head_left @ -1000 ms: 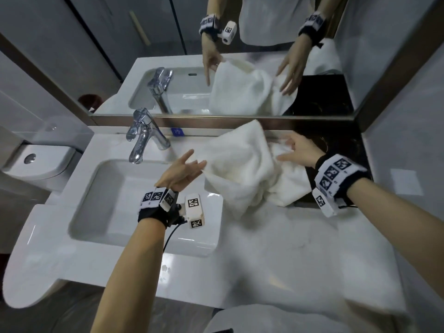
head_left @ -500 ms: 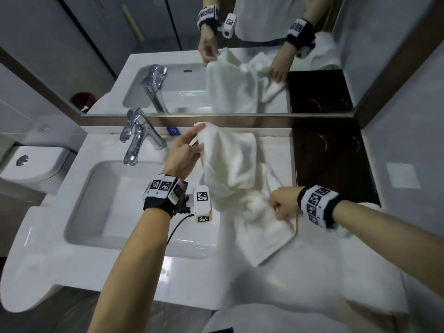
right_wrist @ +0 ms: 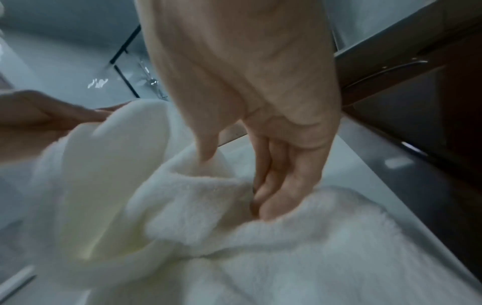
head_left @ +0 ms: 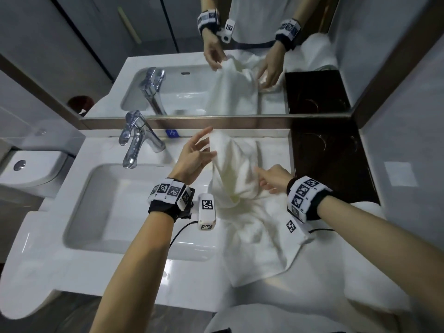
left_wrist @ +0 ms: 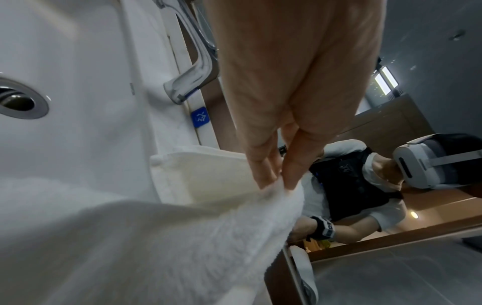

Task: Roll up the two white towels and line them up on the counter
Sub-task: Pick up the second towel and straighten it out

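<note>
Pinching the upper edge of the white towel (head_left: 236,164) between thumb and fingertips, the left hand (head_left: 192,157) lifts it at frame centre. Its lower part lies crumpled on the white worktop (head_left: 182,280) right of the sink (head_left: 101,205). The right hand (head_left: 274,179) digs loosely curled fingers (right_wrist: 271,198) into a fold; whether it grips is unclear.

Left hand (head_left: 192,159) pinching, right hand (head_left: 274,179) fingers extended.

Sink basin (head_left: 79,207) sunk in the counter (head_left: 134,280) at left, faucet (head_left: 134,140) on its far rim, towel (head_left: 242,203) on the counter right of the basin, mirror (head_left: 182,92) along the far edge, tray (head_left: 331,164) at far right, toilet (head_left: 31,169) left of the counter.
</note>
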`<control>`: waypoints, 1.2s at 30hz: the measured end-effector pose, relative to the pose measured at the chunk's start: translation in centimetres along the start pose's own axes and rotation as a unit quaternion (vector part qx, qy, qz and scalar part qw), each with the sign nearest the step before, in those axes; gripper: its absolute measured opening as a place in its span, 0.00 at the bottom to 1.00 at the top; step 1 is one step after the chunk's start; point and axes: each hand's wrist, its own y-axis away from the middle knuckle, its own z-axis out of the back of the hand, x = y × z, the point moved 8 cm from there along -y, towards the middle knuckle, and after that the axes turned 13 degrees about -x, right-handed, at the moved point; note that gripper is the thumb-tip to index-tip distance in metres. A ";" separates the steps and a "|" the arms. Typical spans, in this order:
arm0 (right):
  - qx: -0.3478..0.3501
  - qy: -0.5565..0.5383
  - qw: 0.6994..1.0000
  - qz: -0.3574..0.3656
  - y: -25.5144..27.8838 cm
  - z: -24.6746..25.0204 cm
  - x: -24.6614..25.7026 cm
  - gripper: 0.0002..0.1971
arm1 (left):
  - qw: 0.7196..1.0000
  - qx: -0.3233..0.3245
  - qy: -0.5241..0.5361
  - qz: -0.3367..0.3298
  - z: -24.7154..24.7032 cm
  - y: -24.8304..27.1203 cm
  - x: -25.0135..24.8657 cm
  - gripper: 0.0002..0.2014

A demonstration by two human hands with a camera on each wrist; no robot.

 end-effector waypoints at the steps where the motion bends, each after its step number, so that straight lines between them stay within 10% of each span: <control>1: 0.014 0.032 0.999 0.000 -0.1 -0.6 -0.2 0.27 | 1.000 -0.006 0.001 0.005 0.2 -0.1 0.3 0.35; 6: 0.039 0.007 0.999 -0.035 -0.9 -2.1 0.0 0.17 | 0.998 -0.048 0.003 0.031 2.5 -1.1 2.0 0.38; 10: -0.012 -0.033 0.999 -0.032 -1.3 -0.9 0.6 0.05 | 0.990 -0.117 -0.024 0.071 4.9 -1.9 4.3 0.21; 16: -0.005 -0.289 0.957 0.002 -0.3 0.6 3.5 0.09 | 0.972 -0.028 -0.170 0.161 3.2 -2.4 7.9 0.24; 31: -0.215 -0.256 0.902 0.272 4.8 12.6 9.5 0.15 | 0.987 0.065 -0.068 -0.133 -3.6 -0.4 -1.7 0.09; 36: -0.242 -0.258 0.920 0.167 3.7 14.9 9.0 0.12 | 0.982 0.136 -0.091 -0.098 -4.6 0.6 -3.0 0.14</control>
